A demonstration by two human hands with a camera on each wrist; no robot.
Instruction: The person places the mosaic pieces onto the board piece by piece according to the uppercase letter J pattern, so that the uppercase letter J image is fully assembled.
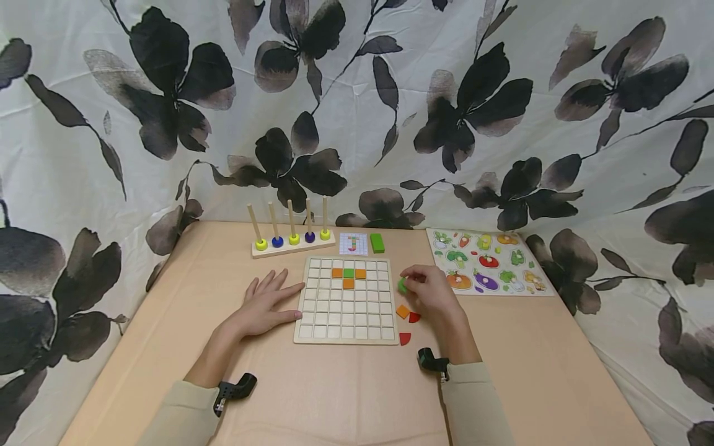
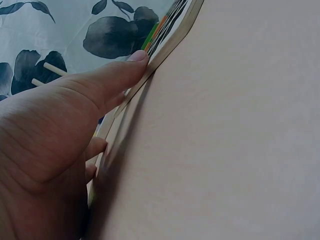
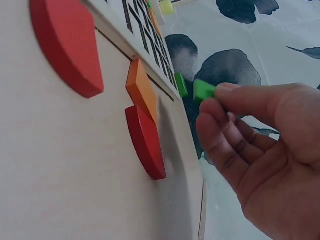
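Note:
My left hand [image 1: 263, 311] lies by the left side of a wooden grid board [image 1: 346, 319], fingers spread. In the left wrist view its thumb [image 2: 127, 70] touches the board's edge. Three orange squares and one green square [image 1: 348, 273] sit in the board's upper cells. Just right of the board, my right hand [image 1: 434, 291] pinches a small green piece [image 3: 202, 90] between thumb and fingers, above the table. Below that hand lie an orange square [image 1: 403, 311], a red rounded piece [image 1: 414, 317] beside it and another red rounded piece [image 1: 405, 339] nearer the front.
Behind the board stand a peg rack [image 1: 292, 246] with yellow and blue rings, a small pattern card [image 1: 354, 244] and a green block [image 1: 377, 243]. A vegetable picture board [image 1: 527, 285] lies at the back right. Flowered cloth [image 1: 379, 124] hangs behind the table.

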